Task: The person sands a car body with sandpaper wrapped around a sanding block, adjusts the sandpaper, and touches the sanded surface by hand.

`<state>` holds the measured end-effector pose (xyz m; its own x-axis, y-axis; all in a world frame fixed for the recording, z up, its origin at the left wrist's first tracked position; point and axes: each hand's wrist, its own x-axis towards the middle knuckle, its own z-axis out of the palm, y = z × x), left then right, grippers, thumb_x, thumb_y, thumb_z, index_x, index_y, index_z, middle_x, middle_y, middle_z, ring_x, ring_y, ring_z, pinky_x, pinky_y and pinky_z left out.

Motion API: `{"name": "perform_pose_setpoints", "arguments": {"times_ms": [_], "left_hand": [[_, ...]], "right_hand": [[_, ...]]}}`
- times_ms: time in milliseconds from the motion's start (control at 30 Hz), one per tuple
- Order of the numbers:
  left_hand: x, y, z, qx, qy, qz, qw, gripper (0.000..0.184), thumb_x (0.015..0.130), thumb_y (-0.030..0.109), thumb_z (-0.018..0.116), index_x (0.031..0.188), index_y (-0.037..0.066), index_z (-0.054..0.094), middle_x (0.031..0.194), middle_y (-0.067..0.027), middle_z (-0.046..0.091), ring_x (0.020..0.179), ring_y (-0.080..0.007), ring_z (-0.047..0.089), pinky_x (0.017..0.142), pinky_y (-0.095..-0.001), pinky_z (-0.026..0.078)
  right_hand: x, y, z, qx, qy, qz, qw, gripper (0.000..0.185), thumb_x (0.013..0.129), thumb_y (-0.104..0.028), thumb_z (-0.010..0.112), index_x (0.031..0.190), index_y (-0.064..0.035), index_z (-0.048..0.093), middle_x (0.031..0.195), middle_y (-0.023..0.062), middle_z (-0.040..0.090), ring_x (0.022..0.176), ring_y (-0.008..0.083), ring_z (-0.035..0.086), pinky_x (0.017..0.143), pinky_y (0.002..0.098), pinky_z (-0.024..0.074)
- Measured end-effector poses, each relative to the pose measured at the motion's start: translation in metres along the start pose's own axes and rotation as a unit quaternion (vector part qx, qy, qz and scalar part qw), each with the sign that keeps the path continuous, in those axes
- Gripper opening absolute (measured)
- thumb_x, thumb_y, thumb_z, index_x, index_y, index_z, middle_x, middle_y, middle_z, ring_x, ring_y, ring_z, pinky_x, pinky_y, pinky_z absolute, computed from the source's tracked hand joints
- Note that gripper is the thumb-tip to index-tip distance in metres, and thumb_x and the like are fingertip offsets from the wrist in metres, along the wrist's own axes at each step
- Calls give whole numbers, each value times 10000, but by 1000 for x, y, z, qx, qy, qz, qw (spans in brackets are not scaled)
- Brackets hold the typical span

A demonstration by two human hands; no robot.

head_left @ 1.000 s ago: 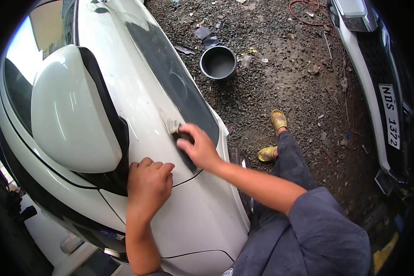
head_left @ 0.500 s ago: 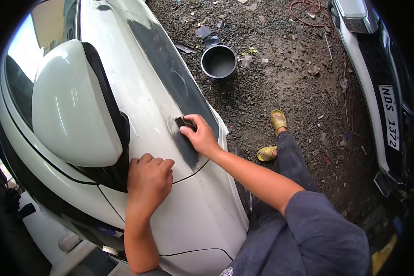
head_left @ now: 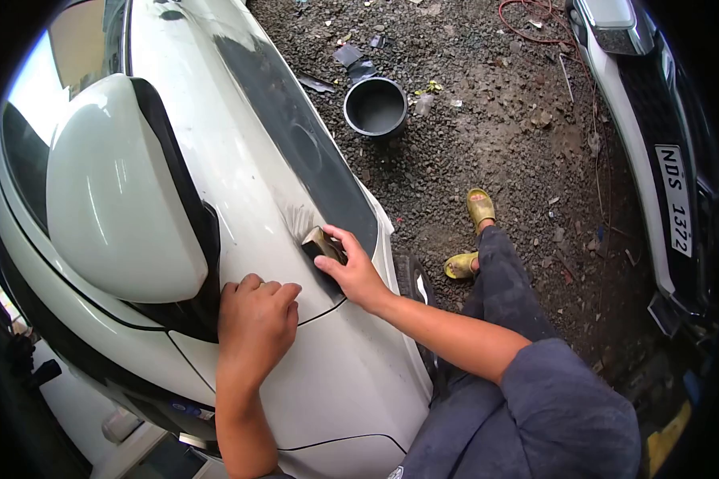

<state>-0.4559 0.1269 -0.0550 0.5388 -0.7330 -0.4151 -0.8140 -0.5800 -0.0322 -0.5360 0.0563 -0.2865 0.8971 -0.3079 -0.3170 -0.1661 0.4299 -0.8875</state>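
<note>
My right hand [head_left: 350, 267] grips a small dark sanding block [head_left: 319, 242] with a lighter top face, pressed on the white car panel [head_left: 248, 180]. The block sits at the edge of a long dark grey patch [head_left: 284, 132] on that panel. Grey scuff marks [head_left: 297, 219] show just beyond it. My left hand [head_left: 257, 315] leans on the panel, fingers curled and their tips hidden, close beside the base of the white side mirror [head_left: 124, 195]. Nothing shows in the left hand.
A black bucket [head_left: 375, 108] stands on the gravel [head_left: 447, 152] beyond the car. At the right is a car bumper [head_left: 639, 160] with a number plate [head_left: 674, 199]. A red hose [head_left: 527, 24] lies on the ground. My feet are in yellow sandals [head_left: 480, 209].
My right hand has drawn the sanding block slightly toward me along the patch and tilted it, so more of its lighter face shows. My left hand stays by the mirror; the view has shifted slightly.
</note>
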Motion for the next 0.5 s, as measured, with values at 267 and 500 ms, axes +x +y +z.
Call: {"name": "perform_pose_setpoints", "arguments": {"times_ms": [267,500], "left_hand": [[0,0,-3,0,0,3,1000,192,825,114,753,1014,147,753,867,-16,737,875,-265,648,788,-421,463],[0,3,-1,8,9,2,1000,180,822,111,755,1000,140,758,867,-17,744,881,-265,652,792,-427,469]], "right_hand": [[44,17,0,-2,63,-46,997,550,968,-274,724,1416,12,582,1449,197,572,1356,356,537,1166,440,397],[51,20,0,24,61,-33,997,489,964,-242,718,1369,4,596,1424,191,588,1349,361,541,1159,434,398]]}}
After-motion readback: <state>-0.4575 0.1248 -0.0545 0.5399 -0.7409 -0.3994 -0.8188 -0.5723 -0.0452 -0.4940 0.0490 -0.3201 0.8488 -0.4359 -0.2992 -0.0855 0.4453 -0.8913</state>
